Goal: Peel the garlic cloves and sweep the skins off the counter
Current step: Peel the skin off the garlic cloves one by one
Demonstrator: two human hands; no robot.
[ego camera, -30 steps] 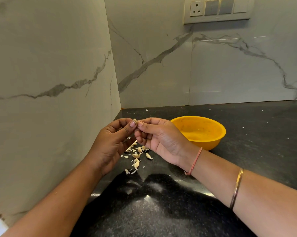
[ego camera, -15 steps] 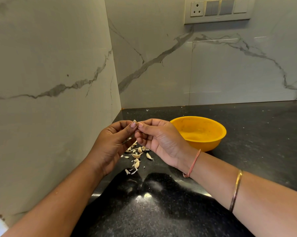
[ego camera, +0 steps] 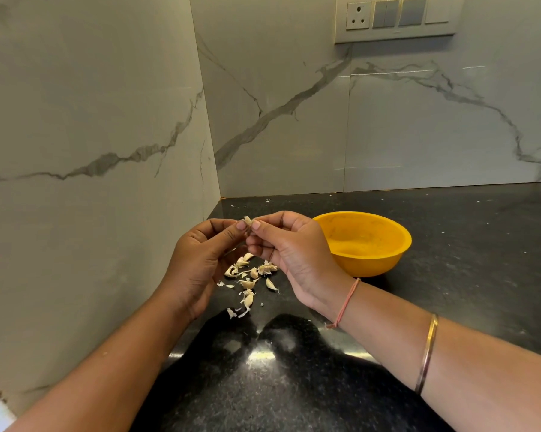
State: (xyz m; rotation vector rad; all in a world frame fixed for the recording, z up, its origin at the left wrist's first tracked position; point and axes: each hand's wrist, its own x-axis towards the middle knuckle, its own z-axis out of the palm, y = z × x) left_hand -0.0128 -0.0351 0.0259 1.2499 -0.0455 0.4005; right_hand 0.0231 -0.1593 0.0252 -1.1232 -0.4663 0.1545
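A small pale garlic clove is held in the air above the black counter, near the corner of the walls. My left hand and my right hand both pinch it between thumb and fingertips, and most of the clove is hidden by them. Below the hands lies a loose pile of garlic cloves and papery skins on the counter.
A yellow bowl stands on the counter just right of my right hand. Marble walls close the left side and the back. A switch panel is high on the back wall. A few skin flecks lie near the back corner.
Both hands have stayed in place on the clove, with only small shifts of the fingertips. The pile on the counter looks the same.
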